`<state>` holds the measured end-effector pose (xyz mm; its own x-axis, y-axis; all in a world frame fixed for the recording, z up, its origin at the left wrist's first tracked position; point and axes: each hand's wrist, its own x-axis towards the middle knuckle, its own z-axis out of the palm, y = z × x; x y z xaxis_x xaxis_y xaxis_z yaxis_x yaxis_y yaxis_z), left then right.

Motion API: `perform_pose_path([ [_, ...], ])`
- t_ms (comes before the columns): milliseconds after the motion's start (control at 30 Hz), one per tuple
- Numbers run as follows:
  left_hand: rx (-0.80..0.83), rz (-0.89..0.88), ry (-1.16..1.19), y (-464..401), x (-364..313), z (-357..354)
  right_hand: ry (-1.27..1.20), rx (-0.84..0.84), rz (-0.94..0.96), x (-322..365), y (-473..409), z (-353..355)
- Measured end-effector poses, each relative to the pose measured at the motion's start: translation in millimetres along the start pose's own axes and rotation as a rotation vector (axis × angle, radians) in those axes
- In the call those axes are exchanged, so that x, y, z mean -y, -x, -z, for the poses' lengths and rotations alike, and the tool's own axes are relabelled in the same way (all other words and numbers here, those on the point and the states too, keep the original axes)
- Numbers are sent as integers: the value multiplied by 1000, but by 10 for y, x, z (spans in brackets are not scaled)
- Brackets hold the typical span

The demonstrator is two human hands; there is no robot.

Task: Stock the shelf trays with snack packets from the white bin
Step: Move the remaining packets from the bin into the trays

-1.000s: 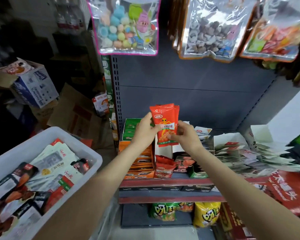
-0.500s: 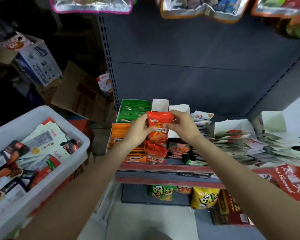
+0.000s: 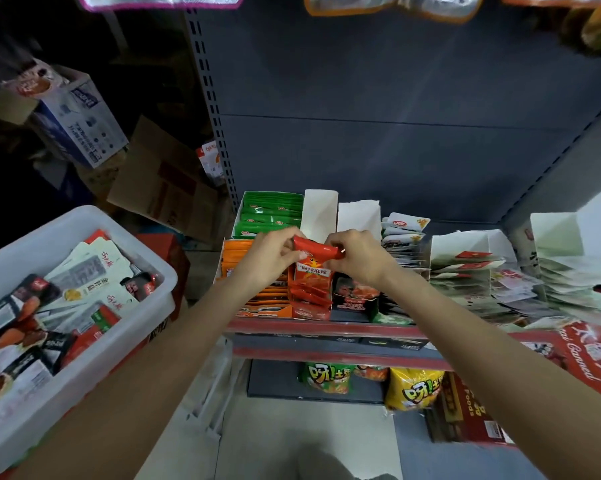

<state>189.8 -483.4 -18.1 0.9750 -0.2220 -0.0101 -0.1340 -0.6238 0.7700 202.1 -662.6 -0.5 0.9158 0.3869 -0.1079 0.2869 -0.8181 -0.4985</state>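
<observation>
A small stack of red snack packets is pinched at its top edge by both hands, the left hand at the left corner and the right hand at the right, fingers curled over the foil. The stack hangs upright with its lower end inside the red display tray at the front of the shelf, between the orange packets and a dark tray.

Several slips are judged possible. The foil looks slick, so an inner packet could slide out of the pinch and drop past the shelf edge to the floor. If the stack is pushed down crookedly, the packets already lying in the tray may be crumpled or the thin card walls bent. The neighbouring trays stand close, so they might be nudged out of line.

On the held packet, yellow characters are read as 麻辣麻辣, though the small white logo above cannot be made out. Bags on the lower shelf show 呀!土. A red box at the right carries "Canned", and "Foods" is printed lower down. The white bin of mixed packets stands well to the left
</observation>
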Motion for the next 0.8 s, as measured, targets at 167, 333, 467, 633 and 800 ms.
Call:
perform_pose_path([
  [167, 89, 1, -103, -5, 77, -53, -59, 171, -21, -8, 0, 5],
  [333, 88, 36, -74, -19, 64, -81, 120, 209, 16, -25, -78, -69],
  [467, 165, 40, -169, -21, 97, -82, 145, 295, 6, 17, -117, -107],
  [633, 149, 84, -68, -33, 80, -47, 88, 281, -7, -34, -109, -108],
  [800, 99, 90, 115, 41, 79, 95, -106, 194, -54, -24, -52, -45],
])
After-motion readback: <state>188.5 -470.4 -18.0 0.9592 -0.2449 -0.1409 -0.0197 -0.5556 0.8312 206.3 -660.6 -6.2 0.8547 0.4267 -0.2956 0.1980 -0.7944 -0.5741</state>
